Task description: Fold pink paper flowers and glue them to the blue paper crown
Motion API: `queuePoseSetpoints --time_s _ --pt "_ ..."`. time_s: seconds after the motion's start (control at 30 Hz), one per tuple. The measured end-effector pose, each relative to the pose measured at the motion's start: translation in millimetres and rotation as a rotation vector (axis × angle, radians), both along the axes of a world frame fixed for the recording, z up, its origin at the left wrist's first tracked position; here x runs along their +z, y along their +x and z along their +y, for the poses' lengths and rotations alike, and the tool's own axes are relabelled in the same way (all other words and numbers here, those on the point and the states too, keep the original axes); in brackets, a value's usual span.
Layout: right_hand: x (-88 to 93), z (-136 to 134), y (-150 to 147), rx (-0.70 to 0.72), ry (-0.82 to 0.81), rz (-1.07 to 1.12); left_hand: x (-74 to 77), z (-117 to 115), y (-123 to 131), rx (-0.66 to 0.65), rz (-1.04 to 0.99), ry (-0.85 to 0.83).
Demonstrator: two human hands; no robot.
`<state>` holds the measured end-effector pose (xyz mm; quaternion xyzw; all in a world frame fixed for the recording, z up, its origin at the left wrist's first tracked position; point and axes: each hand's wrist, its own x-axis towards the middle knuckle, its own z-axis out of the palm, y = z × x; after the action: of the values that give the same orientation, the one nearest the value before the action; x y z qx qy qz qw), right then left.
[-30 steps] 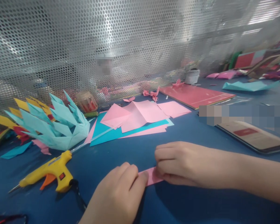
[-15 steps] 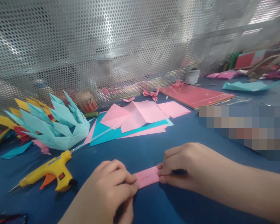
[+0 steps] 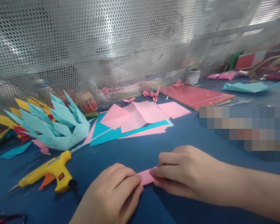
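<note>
Between my two hands lies a narrow folded strip of pink paper, close to the blue tabletop. My left hand pinches its left end, with the fingers bent over the edge. At the other end, my right hand holds the strip between thumb and fingertips. Both ends of the strip are hidden under the fingers. Beyond the hands, folded and flat sheets of pink paper rest on a turquoise sheet.
A yellow glue gun lies to the left, in front of a light-blue origami piece with pointed tips. A red board lies at the back right. Behind everything stands a perforated metal panel. A blurred-out area covers the right.
My hands have come closer together along the pink strip, and less of it shows between them. The right hand has moved left and the left hand slightly right.
</note>
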<state>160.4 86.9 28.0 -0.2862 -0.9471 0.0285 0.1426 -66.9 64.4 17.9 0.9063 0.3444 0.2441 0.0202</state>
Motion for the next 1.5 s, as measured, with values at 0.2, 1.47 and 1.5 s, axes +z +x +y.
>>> queuePoseSetpoints --time_s 0.2,1.47,1.5 --pt "1.1 0.3 0.5 0.057 0.075 -0.044 0.1 -2.4 2.0 -0.038 0.115 0.112" --pt "2.4 -7.1 -11.7 -0.254 -1.127 0.768 7.0 -11.9 24.9 0.310 -1.079 -1.290" --pt "2.1 -8.0 -11.4 -0.253 -1.123 0.764 7.0 -12.0 25.1 0.311 -1.084 -1.286"
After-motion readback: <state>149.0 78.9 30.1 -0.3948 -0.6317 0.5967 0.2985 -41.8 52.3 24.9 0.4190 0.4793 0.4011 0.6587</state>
